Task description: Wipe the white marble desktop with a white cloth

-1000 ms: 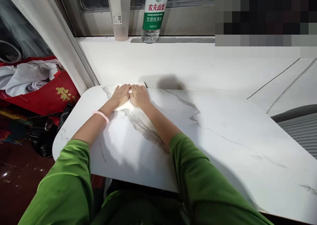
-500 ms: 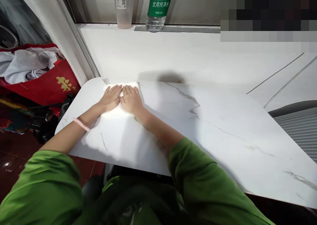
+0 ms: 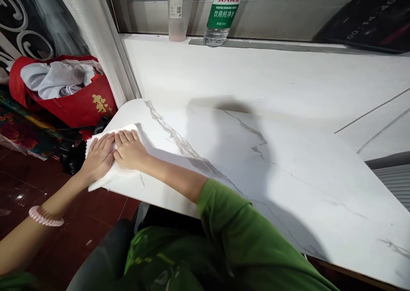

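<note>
A white cloth [image 3: 112, 173] lies at the left end of the white marble-patterned table [image 3: 198, 133], part of it reaching over the table's edge. On the cloth's left part rests my left hand [image 3: 99, 156], palm down with the fingers stretched out. My right hand [image 3: 128, 149] lies flat beside it, its thumb side close against the left hand. Both hands press on the cloth from above, and their palms are hidden. Whether the cloth is a wipe or a paper towel I cannot tell.
On the ledge behind the table stand a water bottle [image 3: 223, 16] and a translucent cup [image 3: 178, 26]. A dark device [image 3: 368, 24] is at the upper right. Left of the table, a red bag [image 3: 75, 105] holds pale fabric, near a white curtain [image 3: 92, 30].
Both hands and the white cloth have slid left and toward me, from the table's back part to its left edge. The view has shifted to the left.
</note>
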`<action>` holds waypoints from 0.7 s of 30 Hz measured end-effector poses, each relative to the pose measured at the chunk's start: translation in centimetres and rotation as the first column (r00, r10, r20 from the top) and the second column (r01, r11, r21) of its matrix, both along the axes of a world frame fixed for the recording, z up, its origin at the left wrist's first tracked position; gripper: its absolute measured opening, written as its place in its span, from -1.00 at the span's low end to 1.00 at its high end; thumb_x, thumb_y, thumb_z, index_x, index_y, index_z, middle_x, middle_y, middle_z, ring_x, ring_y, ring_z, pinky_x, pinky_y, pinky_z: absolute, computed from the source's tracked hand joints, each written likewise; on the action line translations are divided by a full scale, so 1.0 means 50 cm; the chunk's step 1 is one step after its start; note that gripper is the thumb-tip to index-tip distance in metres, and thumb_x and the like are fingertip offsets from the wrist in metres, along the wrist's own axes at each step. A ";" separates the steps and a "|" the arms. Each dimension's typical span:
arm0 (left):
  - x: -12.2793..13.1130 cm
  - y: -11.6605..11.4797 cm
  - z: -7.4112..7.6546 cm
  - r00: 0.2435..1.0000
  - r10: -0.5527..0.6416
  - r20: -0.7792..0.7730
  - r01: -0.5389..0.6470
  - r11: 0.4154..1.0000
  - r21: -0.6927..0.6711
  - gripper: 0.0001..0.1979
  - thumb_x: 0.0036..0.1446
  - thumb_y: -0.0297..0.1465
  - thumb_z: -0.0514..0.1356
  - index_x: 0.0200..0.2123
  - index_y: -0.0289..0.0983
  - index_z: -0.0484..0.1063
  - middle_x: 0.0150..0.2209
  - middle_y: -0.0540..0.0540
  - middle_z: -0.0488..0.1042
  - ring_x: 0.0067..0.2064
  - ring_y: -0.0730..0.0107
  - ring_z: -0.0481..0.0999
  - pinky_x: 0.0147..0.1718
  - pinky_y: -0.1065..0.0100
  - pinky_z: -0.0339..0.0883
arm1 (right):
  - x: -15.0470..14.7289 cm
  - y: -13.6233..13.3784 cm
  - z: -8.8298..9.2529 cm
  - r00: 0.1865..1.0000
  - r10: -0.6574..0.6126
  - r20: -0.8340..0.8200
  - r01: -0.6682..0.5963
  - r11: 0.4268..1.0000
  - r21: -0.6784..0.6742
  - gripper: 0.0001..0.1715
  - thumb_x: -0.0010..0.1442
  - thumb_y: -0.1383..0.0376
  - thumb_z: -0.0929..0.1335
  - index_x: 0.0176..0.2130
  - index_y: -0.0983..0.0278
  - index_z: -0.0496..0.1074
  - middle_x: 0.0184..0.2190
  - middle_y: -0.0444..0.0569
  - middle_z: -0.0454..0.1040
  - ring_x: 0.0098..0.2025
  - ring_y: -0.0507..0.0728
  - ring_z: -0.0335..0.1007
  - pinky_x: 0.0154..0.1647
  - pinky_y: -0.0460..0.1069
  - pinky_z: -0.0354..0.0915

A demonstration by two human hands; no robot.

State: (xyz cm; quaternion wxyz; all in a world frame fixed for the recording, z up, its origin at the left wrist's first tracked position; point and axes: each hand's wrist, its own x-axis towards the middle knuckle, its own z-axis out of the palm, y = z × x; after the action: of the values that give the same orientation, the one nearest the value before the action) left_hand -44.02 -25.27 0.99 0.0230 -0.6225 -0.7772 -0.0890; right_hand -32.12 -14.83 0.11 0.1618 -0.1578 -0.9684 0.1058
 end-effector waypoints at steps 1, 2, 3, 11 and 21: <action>0.000 0.010 0.000 1.000 0.006 0.000 -0.006 1.000 -0.001 -0.42 0.25 -0.32 -0.21 0.31 -0.32 0.08 0.33 -0.23 0.18 0.37 0.13 0.09 0.33 0.03 -0.13 | -0.002 0.011 -0.002 1.000 0.003 -0.005 -0.003 1.000 0.008 -0.33 0.34 0.22 0.16 0.27 0.65 0.15 0.31 0.35 0.17 0.36 0.36 0.00 0.40 0.27 -0.17; -0.002 0.025 -0.001 1.000 0.010 -0.003 -0.010 1.000 -0.002 -0.41 0.24 -0.33 -0.20 0.30 -0.34 0.09 0.33 -0.25 0.18 0.37 0.11 0.09 0.33 0.02 -0.14 | -0.006 0.024 -0.004 1.000 0.002 -0.009 -0.002 1.000 0.015 -0.33 0.34 0.23 0.15 0.27 0.64 0.16 0.31 0.34 0.18 0.36 0.35 0.00 0.40 0.26 -0.16; -0.006 0.044 -0.003 1.000 0.011 -0.007 -0.011 1.000 -0.003 -0.41 0.24 -0.33 -0.20 0.30 -0.36 0.10 0.33 -0.26 0.18 0.37 0.10 0.09 0.33 0.01 -0.14 | -0.009 0.041 -0.006 1.000 -0.005 -0.013 0.005 1.000 0.020 -0.34 0.34 0.23 0.15 0.26 0.64 0.16 0.30 0.33 0.19 0.35 0.34 0.01 0.40 0.25 -0.16; -0.053 0.292 -0.008 0.996 -0.086 -0.020 0.085 0.996 -0.034 -0.43 0.24 -0.38 -0.13 0.29 -0.40 0.12 0.33 -0.31 0.16 0.36 0.08 0.10 0.31 0.00 -0.12 | -0.042 0.244 -0.016 0.989 -0.148 -0.024 0.148 0.989 0.021 -0.38 0.31 0.32 0.15 0.25 0.63 0.19 0.29 0.34 0.21 0.34 0.32 0.03 0.36 0.24 -0.10; -0.011 0.491 0.000 0.964 -0.266 0.012 0.266 0.961 -0.067 -0.49 0.30 -0.38 -0.13 0.28 -0.33 0.15 0.34 -0.23 0.15 0.37 0.18 0.10 0.33 0.06 -0.13 | 0.018 0.377 -0.026 0.921 -0.390 -0.008 0.390 0.920 0.027 -0.37 0.31 0.37 0.08 0.27 0.68 0.15 0.30 0.32 0.19 0.36 0.33 0.00 0.38 0.19 -0.16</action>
State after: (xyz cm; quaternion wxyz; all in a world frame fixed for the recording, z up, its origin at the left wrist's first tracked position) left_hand -44.55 -0.72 0.98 -0.0115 -0.7217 -0.6890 -0.0655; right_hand -31.21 3.99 -1.17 0.1829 -0.3449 -0.9188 0.0579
